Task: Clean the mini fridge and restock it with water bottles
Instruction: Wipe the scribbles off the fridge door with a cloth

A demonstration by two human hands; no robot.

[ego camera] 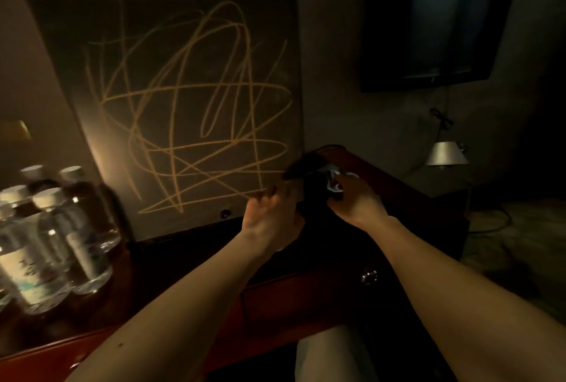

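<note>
head view | your right hand grips a dark cloth, left hand loosely curled beside it | fridge door scribbled, bottles waiting | next: probably wipe

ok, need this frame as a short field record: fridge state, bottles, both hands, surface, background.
fridge: dark mini fridge, door shut, orange crayon-like scribbles across its front
bottles: clear plastic water bottles with pale caps, grouped left of the fridge, outside it
left hand: fingers on a dark object, grip unclear
right hand: gripping the same dark object, a pale blue-white part beside the fingers
surface: reddish wooden dresser top
background: wall-mounted dark TV, small silver-shaded lamp
</note>
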